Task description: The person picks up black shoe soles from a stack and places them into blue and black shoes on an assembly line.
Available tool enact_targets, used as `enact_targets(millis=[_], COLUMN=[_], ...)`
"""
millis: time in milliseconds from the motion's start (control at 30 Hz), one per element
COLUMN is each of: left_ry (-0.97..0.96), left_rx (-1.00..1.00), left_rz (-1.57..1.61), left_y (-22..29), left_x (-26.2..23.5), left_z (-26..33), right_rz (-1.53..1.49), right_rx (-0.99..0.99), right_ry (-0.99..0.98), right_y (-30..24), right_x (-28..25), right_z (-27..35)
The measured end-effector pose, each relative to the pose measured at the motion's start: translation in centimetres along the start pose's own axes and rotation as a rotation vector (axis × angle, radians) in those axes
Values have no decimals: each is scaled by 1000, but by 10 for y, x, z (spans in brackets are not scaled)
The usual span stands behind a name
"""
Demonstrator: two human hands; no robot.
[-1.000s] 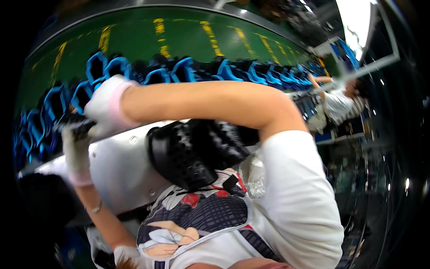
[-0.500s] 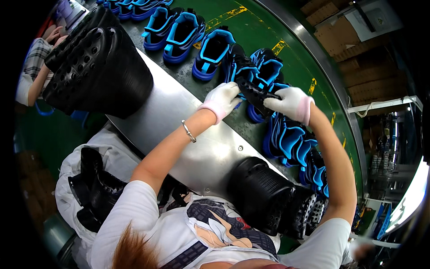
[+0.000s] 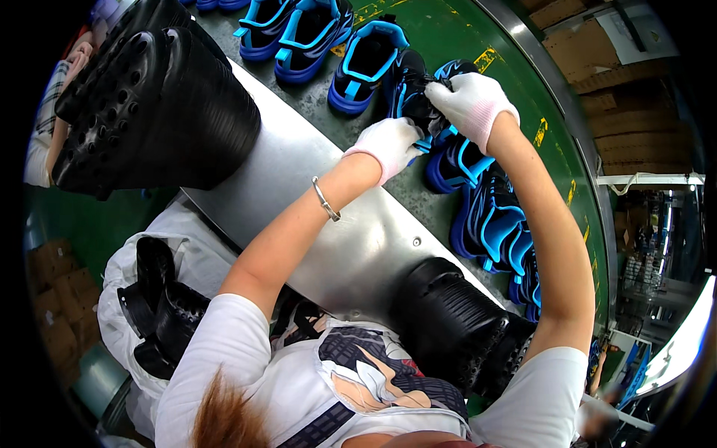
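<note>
Gripping one black-and-blue sports shoe (image 3: 423,119) beyond the far edge of the silver metal board (image 3: 347,250), the white-gloved left hand (image 3: 387,147) and right hand (image 3: 472,108) stay apart; a white sack (image 3: 113,313) holds black moulded pieces (image 3: 179,317).

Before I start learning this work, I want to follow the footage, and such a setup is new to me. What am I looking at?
There is no machine here: you see a person's own left hand and right hand, both gloved in white. The camera is worn on the head, looking down, and its wide lens bends straight edges. Both hands are at one black-and-blue shoe; what exactly the fingertips grip is partly hidden. Other shoes stand in a row on a green surface, beyond a metal bench. On that bench rest a left stack and a right stack of black pieces.
</note>
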State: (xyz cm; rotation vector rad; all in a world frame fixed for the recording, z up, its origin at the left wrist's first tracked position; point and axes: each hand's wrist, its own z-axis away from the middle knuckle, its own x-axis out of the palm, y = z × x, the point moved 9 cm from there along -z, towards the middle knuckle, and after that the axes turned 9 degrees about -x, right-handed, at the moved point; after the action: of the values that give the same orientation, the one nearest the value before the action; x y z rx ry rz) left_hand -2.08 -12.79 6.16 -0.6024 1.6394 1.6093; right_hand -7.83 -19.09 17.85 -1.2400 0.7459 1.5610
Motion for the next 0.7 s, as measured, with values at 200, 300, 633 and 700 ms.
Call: enact_targets(millis=[200,300,633,700], left_ry=[40,4,-440,-431], left_rx=[59,41,-52,-68], left_rz=[112,61,-228,-223], left_y=[-4,-5,-6,-8], left_x=[-4,-2,13,13], left_z=[1,-1,-23,-29], right_rz=[-90,84,278,386], right_rx=[-34,-127,-302,-316], right_ry=[199,288,-210,-236], right_y=[23,12,-13,-16], right_x=[17,38,86,84], right_z=[15,0,-53,-51])
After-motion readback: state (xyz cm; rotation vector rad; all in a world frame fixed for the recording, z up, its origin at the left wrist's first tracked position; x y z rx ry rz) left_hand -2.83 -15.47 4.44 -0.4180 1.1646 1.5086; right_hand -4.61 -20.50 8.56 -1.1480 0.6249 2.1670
